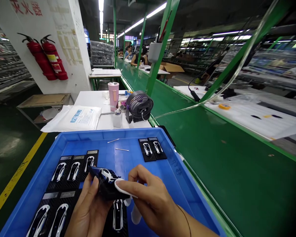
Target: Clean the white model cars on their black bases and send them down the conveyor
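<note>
My left hand [88,207] is closed round a small black plaque with a white model car on it [106,179], held just above a blue plastic tray [128,133]. My right hand [150,197] pinches a white wiping cloth [122,187] against the plaque's right end. Several more black plaques with white cars [74,169] lie in rows at the tray's left. Two more such plaques [151,148] sit at its far right. Two thin white sticks [122,149] lie on the tray floor.
Behind the tray on a white table stand a small black fan [139,106], a pink tumbler [113,95], a little dispenser bottle [117,118] and a packet of wipes [80,118]. A green conveyor belt [212,148] runs along the right. Two red fire extinguishers [46,59] hang on a pillar.
</note>
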A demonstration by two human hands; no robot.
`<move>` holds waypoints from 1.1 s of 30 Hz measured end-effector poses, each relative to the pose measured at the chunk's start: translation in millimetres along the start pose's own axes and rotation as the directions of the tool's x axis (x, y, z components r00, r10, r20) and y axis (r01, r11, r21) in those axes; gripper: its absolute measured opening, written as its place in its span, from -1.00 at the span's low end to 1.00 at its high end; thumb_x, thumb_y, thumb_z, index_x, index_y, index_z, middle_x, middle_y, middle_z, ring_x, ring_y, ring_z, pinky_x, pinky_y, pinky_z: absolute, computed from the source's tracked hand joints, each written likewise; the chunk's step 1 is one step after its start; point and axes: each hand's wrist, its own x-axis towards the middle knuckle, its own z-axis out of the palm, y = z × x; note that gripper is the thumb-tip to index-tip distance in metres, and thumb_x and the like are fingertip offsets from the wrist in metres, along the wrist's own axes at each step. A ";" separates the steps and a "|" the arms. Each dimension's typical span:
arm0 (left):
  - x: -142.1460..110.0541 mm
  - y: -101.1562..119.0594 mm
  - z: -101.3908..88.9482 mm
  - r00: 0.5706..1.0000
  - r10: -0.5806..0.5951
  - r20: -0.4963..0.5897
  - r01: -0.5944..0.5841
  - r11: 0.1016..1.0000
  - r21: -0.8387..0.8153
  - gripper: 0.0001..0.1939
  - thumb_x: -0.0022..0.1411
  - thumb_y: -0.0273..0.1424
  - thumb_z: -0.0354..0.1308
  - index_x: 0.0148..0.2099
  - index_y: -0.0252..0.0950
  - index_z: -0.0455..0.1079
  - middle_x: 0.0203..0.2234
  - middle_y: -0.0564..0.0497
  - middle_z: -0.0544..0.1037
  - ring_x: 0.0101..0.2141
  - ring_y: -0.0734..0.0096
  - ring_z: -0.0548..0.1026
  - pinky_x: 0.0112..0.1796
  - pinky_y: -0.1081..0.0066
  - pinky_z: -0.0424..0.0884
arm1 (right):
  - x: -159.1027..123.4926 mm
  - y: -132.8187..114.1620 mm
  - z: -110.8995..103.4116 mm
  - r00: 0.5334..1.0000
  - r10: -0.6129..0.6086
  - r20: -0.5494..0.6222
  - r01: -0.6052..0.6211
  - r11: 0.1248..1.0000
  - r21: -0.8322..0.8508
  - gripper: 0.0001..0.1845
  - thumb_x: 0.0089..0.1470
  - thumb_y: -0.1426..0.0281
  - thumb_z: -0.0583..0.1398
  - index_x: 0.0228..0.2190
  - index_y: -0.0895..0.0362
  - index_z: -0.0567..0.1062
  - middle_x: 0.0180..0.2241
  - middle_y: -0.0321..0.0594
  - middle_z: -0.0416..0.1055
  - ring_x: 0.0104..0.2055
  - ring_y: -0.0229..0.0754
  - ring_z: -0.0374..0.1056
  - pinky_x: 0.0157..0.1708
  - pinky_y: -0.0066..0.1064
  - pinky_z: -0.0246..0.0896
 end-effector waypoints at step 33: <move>5.6 1.4 -4.2 1.000 -0.005 -0.031 0.002 0.996 -0.085 -0.58 0.13 -0.58 0.05 0.05 -0.18 0.26 -0.17 -0.09 0.49 -0.20 0.26 0.47 -0.26 0.28 0.48 | 2.2 0.3 0.5 0.992 0.119 0.049 -0.127 0.968 0.217 -0.55 -0.02 0.66 -0.01 -0.11 0.16 0.41 -0.35 -0.21 0.20 -0.30 -0.47 0.16 -0.31 -0.63 0.15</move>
